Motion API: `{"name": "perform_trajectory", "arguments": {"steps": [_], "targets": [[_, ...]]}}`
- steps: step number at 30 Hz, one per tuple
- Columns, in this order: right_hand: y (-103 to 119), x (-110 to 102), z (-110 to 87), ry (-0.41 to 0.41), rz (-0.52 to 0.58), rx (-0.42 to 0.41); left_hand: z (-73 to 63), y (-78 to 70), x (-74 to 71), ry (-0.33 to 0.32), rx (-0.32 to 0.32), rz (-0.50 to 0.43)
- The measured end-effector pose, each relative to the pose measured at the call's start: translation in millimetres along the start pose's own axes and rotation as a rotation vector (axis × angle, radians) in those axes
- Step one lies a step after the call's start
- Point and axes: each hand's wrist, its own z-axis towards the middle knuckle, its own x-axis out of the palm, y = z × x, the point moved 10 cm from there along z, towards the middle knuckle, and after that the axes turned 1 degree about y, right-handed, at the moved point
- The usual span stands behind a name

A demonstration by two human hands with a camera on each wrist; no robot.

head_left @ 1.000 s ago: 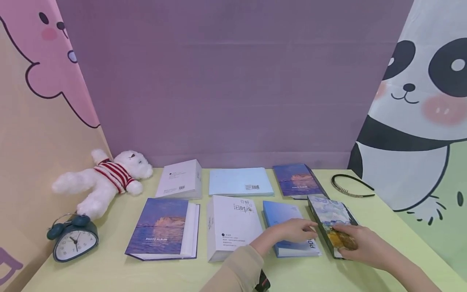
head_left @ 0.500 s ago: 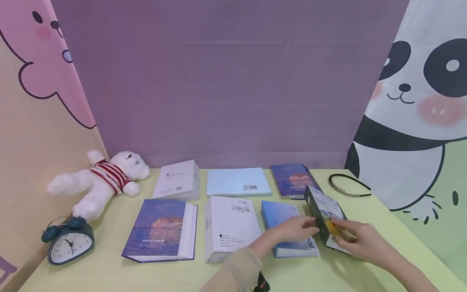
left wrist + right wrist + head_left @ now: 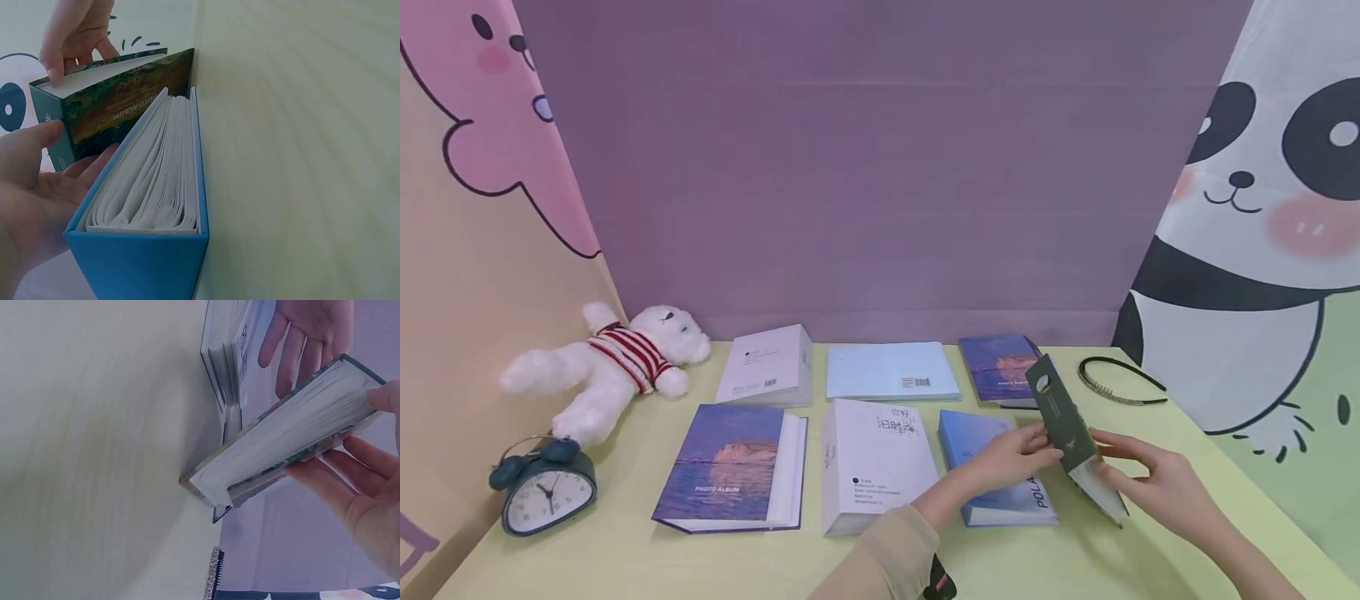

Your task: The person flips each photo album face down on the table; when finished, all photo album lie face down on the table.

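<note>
My right hand grips a thick photo album with a dark green spine, tipped up on its edge at the table's right side. In the right wrist view, the thumb lies on the album's page edges and the fingers reach under the other cover. The left hand is at the spine side, its fingers extended, the thumb tip right at the spine in the left wrist view. Under this hand lies a blue album lettered "POLA", partly hidden by it. The raised album's painted cover faces the left wrist camera.
Left of the hands lie a white album and a sea-picture photo album. Behind are a grey-white album, a light blue one and another sea-picture album. A headband, plush bear and alarm clock stand around them.
The green-spined album has gone from lying flat to standing tilted, its spine now turned toward the head camera. My right hand has turned it up; the left hand has stayed close beside it.
</note>
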Motion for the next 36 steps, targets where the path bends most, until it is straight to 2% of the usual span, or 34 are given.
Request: {"name": "perform_trajectory", "arguments": {"steps": [4,11,17,19,24,28,36], "targets": [[-3,-2,0.9,0.001,0.030,-0.010,-2.8,-6.8,-1.8,-0.001,0.017,-0.036],[-9,4,-1.8,0.089,0.264,-0.043,-4.8,-15.5,1.0,-0.002,0.052,-0.065],[-1,4,0.5,0.078,0.256,-0.154,-2.4,-11.8,3.0,0.001,0.038,-0.041],[1,4,1.3,0.083,0.245,-0.168,-2.4,-11.1,3.3,0.011,0.034,-0.024],[0,4,0.6,0.141,0.231,-0.138,-2.9,-12.9,3.5,0.019,0.054,0.012],[-7,1,1.8,0.156,0.251,-0.099,-0.8,-16.1,4.3,0.015,0.075,0.055],[-28,-8,10.9,0.106,0.326,0.027,4.3,-18.1,13.1,0.074,0.098,0.127]]}}
